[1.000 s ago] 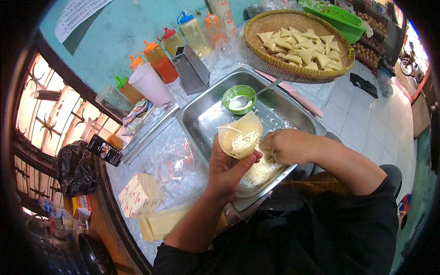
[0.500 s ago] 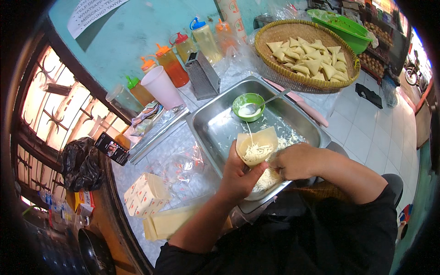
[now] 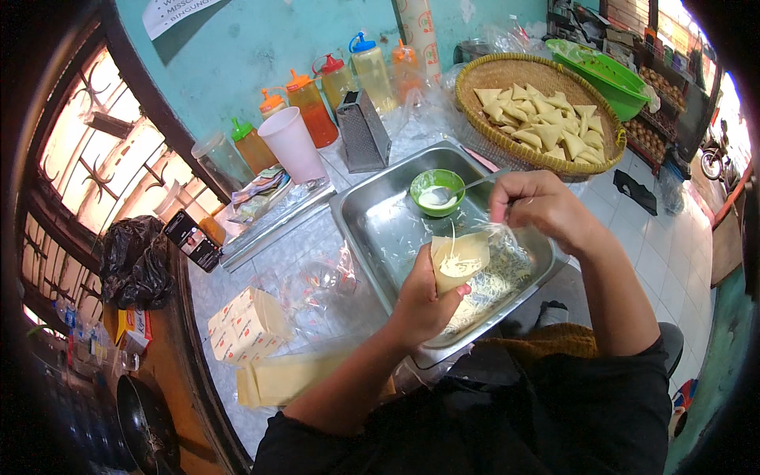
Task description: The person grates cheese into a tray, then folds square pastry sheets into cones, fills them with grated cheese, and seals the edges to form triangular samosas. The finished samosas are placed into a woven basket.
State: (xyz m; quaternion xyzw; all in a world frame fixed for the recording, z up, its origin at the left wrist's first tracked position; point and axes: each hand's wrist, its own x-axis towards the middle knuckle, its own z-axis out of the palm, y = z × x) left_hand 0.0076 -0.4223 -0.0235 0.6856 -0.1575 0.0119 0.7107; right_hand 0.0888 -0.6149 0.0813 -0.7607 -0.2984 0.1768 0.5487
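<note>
My left hand (image 3: 418,307) is closed around a pastry wrapper (image 3: 477,252) folded into a cone. Shredded cheese (image 3: 457,266) sits inside it, and one strand sticks up over the rim. Raised over the right side of the metal tray (image 3: 362,229), my right hand (image 3: 546,212) has its fingers bent and pinched together. Something pale or clear shows below them, too blurred to name. Loose grated cheese (image 3: 507,273) is scattered on the tray floor. Toward the tray's far side stands a green bowl (image 3: 419,187) of white paste, with a spoon (image 3: 484,180) leaning in it.
Folded triangular pastries (image 3: 546,119) fill a woven basket (image 3: 483,75) at the far right, by a green basin (image 3: 606,75). A grater (image 3: 364,134), pink cup (image 3: 293,146) and sauce bottles (image 3: 311,111) line the wall. Wrapper sheets (image 3: 297,378) and a paper-wrapped block (image 3: 247,326) lie left.
My right hand has risen from the cheese in the tray, up and to the right. My left hand still holds the wrapper cone, now slightly lower and further right in view.
</note>
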